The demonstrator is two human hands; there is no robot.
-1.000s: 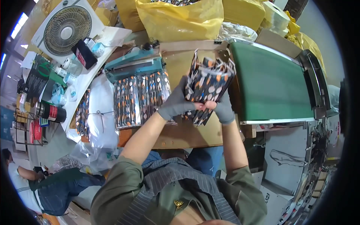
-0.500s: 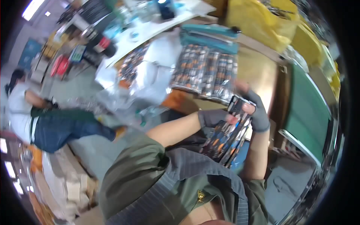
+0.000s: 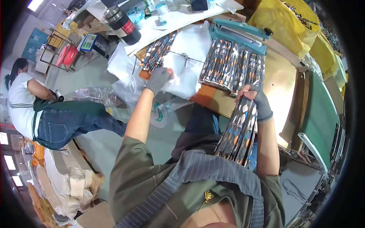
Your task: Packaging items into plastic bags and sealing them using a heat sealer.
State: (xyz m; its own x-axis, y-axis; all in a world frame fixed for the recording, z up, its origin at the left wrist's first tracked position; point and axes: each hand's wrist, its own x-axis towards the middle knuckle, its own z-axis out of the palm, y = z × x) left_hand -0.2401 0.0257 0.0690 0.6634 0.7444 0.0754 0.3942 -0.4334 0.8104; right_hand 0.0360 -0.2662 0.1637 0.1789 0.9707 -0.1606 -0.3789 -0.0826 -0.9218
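Observation:
My right hand (image 3: pixel 257 102), in a grey fingerless glove, is closed round the upper end of a bundle of long dark strips (image 3: pixel 237 129) patterned with white, orange and blue leaf shapes. The bundle slants down toward my apron. My left hand (image 3: pixel 159 80), gloved alike, is over the near left edge of a stack of clear plastic bags (image 3: pixel 190 41) crossed by a black cord. Its fingertips are partly hidden and blurred, so their grip is unclear. Beyond my right hand, rows of similar patterned strips in clear wrap (image 3: pixel 228 66) lie below a teal bar sealer (image 3: pixel 243 34).
More patterned strips (image 3: pixel 157 51) lie left of the bags. A white shelf (image 3: pixel 182 21) behind carries bottles and a phone, with a black flask (image 3: pixel 123 26) at its left end. Yellow sacks (image 3: pixel 283 24) stand far right. A person (image 3: pixel 45 102) bends at the left.
My left hand has let go of the strip bundle and moved left to the plastic bags. My right hand keeps the bundle. The view has shifted and sharpened.

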